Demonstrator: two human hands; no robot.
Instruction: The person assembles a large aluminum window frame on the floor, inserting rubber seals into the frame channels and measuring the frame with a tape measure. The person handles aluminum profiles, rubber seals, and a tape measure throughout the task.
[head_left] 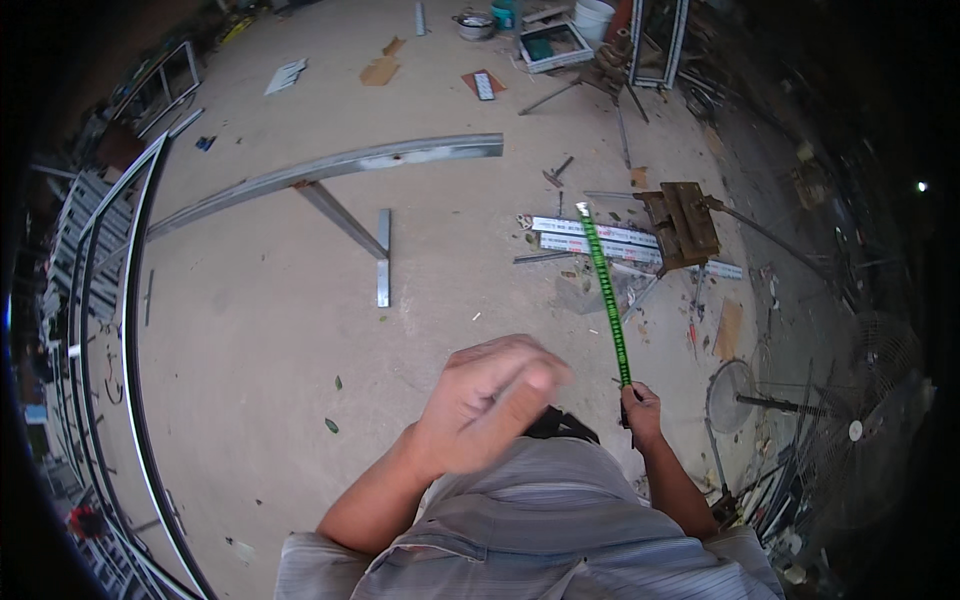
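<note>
My right hand (pixel 643 412) is closed round the near end of a tape measure, whose case is mostly hidden by the fingers. Its green tape blade (pixel 606 285) extends forward to a pale metal hook above the floor. To the left, my left hand (pixel 493 402) is raised close to the camera, fingers curled in and thumb against them. Motion blurs its fingertips, and no object shows in it. Beyond the blade lie white-and-silver metal profiles (pixel 595 235) on the floor. Next to them stands a brown, rusty metal stand (pixel 685 225).
A long metal bar (pixel 340 172) stretches ahead on a support with a flat foot (pixel 384 258). Dark metal frames (pixel 140 330) line the left. At right are a standing fan (pixel 855 430) and scattered debris. A hammer (pixel 558 171) lies beyond the profiles; a white bucket (pixel 594 22) stands far back.
</note>
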